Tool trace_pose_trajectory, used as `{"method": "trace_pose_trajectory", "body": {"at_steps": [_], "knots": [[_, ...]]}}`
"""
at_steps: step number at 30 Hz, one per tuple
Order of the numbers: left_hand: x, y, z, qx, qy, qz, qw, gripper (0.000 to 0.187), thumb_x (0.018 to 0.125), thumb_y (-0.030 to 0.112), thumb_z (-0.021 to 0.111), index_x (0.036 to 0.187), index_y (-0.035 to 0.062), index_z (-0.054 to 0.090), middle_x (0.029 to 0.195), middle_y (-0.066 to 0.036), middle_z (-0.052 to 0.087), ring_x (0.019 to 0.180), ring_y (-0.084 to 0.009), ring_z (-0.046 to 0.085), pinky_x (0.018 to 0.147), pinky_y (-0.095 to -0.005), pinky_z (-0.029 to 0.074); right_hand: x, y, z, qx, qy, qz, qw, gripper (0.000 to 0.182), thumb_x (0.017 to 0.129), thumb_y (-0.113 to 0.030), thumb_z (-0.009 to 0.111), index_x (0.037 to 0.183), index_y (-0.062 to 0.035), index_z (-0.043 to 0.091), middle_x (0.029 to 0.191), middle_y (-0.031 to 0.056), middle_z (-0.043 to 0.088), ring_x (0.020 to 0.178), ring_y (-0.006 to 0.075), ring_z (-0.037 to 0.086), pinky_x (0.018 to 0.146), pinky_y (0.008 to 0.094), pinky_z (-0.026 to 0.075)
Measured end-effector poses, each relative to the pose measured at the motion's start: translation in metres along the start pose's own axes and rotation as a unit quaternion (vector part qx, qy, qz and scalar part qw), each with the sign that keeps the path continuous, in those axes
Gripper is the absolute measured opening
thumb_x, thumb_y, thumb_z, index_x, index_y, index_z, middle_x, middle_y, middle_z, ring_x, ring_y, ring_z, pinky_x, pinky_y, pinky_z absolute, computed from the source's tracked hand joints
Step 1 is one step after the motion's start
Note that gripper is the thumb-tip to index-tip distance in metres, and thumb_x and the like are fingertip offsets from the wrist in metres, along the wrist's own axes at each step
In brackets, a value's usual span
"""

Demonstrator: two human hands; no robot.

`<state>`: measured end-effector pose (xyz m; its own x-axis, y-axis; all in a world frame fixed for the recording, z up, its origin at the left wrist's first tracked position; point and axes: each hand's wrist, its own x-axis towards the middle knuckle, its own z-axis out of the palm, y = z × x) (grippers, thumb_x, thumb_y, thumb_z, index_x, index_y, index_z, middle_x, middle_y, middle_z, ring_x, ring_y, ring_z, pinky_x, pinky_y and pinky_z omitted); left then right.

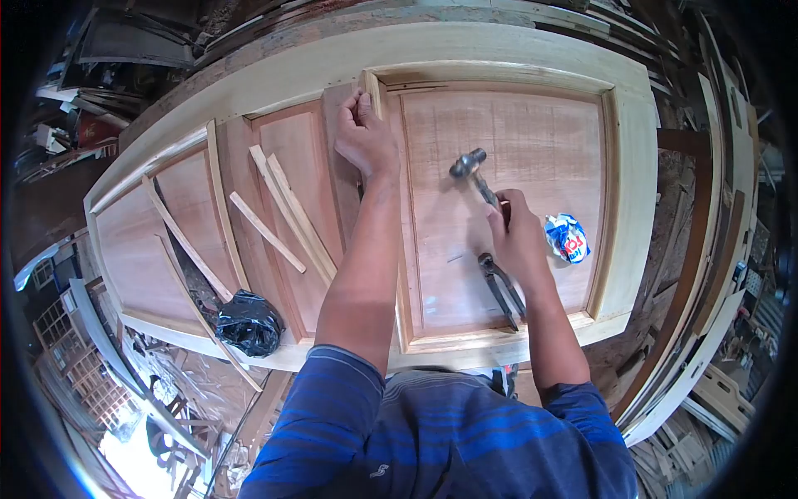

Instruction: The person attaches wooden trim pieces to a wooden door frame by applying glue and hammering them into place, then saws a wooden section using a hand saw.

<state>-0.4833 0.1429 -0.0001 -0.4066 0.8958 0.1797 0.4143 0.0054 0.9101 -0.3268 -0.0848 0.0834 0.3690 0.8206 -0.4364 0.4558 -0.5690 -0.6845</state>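
Note:
My right hand [515, 226] is wrapped round the handle of a hammer [470, 165], its head raised over the right panel of a wooden door [490, 125]. My left hand [366, 133] is closed at the upper end of a wooden moulding strip [373, 93], along the panel's left edge. Whether its fingertips also pinch a nail is too small to tell. Below the hammer, a pair of pincers [497, 287] lies on the panel, with a thin nail [455, 258] to its left. A crumpled blue and white packet [568, 239] sits right of my right hand.
Loose wooden strips [287, 208] lie across the door's left panels. A black plastic bag [249, 323] rests at the lower left edge. Stacked boards [715, 241] stand at the right, and timber and scrap surround the door.

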Motion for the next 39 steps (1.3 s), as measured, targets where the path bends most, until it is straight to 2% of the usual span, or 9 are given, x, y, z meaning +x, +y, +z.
{"method": "trace_pose_trajectory", "body": {"at_steps": [6,9,12,15,18,24,30,33,39], "knots": [[-0.001,0.0,0.001,0.024,0.011,0.032,0.999,0.016,0.103,0.009,0.075,0.114,-0.0013,0.079,0.106,-0.016,0.083,0.095,-0.0293,0.08,0.083,-0.041,0.063,0.011,-0.035,-0.021,0.428,-0.148,0.061,0.89,0.057,0.111,-0.02,0.069,0.161,-0.0066,0.045,0.1,0.0082,0.07,0.079,0.0103,0.065,0.067,0.0272,0.051],[-0.001,-0.001,0.004,0.019,-0.009,-0.018,1.0,0.017,0.1,0.008,0.076,0.115,-0.0001,0.08,0.104,-0.015,0.082,0.091,-0.0273,0.08,0.082,-0.0394,0.063,0.023,-0.041,-0.011,0.31,-0.077,0.044,0.947,0.053,0.112,-0.02,0.066,0.16,-0.0066,0.046,0.097,0.0061,0.069,0.078,0.0096,0.062,0.068,0.0264,0.05],[-0.005,-0.005,0.006,0.025,-0.001,0.03,0.999,0.019,0.1,0.008,0.076,0.116,0.0003,0.079,0.099,-0.012,0.082,0.085,-0.0178,0.078,0.077,-0.0324,0.063,0.03,-0.053,-0.005,0.307,-0.069,-0.039,0.948,0.049,0.113,-0.022,0.065,0.157,-0.0068,0.05,0.093,0.0053,0.068,0.078,0.0118,0.061,0.068,0.0294,0.051],[-0.006,-0.006,0.007,0.003,-0.005,0.004,1.0,0.02,0.097,0.004,0.077,0.116,0.0024,0.079,0.102,-0.014,0.081,0.088,-0.0248,0.08,0.081,-0.0382,0.063,0.042,-0.07,-0.01,0.184,-0.013,-0.064,0.981,0.045,0.113,-0.022,0.064,0.154,-0.0054,0.052,0.088,0.0091,0.065,0.076,0.0172,0.062,0.07,0.0361,0.053],[-0.005,-0.007,0.005,0.022,-0.001,0.07,0.997,0.019,0.096,0.002,0.076,0.115,0.0036,0.08,0.1,-0.013,0.081,0.088,-0.0256,0.079,0.082,-0.0389,0.064,0.051,-0.068,-0.001,0.117,0.025,-0.112,0.986,0.046,0.113,-0.022,0.064,0.154,-0.0069,0.051,0.087,0.0162,0.064,0.074,0.0278,0.064,0.073,0.0419,0.053],[-0.011,0.0,0.005,0.001,-0.004,0.027,1.0,0.023,0.096,0.001,0.075,0.118,0.0036,0.077,0.103,-0.014,0.08,0.092,-0.0263,0.078,0.081,-0.0387,0.063,0.059,-0.083,0.009,0.037,0.065,-0.198,0.977,0.051,0.11,-0.018,0.065,0.16,-0.0163,0.052,0.095,0.0235,0.073,0.085,0.0458,0.072,0.076,0.0517,0.055],[-0.009,-0.005,0.007,0.036,0.008,0.084,0.996,0.038,0.093,-0.002,0.076,0.13,0.0046,0.07,0.099,-0.012,0.076,0.089,-0.027,0.076,0.079,-0.0415,0.061,0.073,-0.091,0.024,0.004,0.097,-0.278,0.956,0.06,0.108,-0.019,0.067,0.165,-0.0227,0.049,0.098,0.0215,0.075,0.085,0.0457,0.073,0.072,0.054,0.056],[-0.01,-0.006,0.007,0.019,-0.012,0.048,0.999,0.043,0.092,-0.003,0.076,0.133,0.0051,0.067,0.096,-0.011,0.074,0.086,-0.0277,0.075,0.076,-0.0432,0.06,0.073,-0.098,0.026,-0.038,0.089,-0.264,0.96,0.06,0.109,-0.016,0.067,0.166,-0.0227,0.05,0.106,0.0223,0.077,0.088,0.0427,0.075,0.078,0.0505,0.058],[-0.01,-0.007,0.007,0.053,0.012,0.094,0.994,0.045,0.09,-0.001,0.08,0.133,0.0065,0.066,0.092,-0.01,0.074,0.082,-0.0291,0.075,0.076,-0.045,0.059,0.081,-0.1,0.028,-0.167,0.083,-0.25,0.95,0.064,0.107,-0.016,0.069,0.166,-0.0308,0.051,0.09,0.018,0.074,0.077,0.0402,0.073,0.069,0.0535,0.056]]}}
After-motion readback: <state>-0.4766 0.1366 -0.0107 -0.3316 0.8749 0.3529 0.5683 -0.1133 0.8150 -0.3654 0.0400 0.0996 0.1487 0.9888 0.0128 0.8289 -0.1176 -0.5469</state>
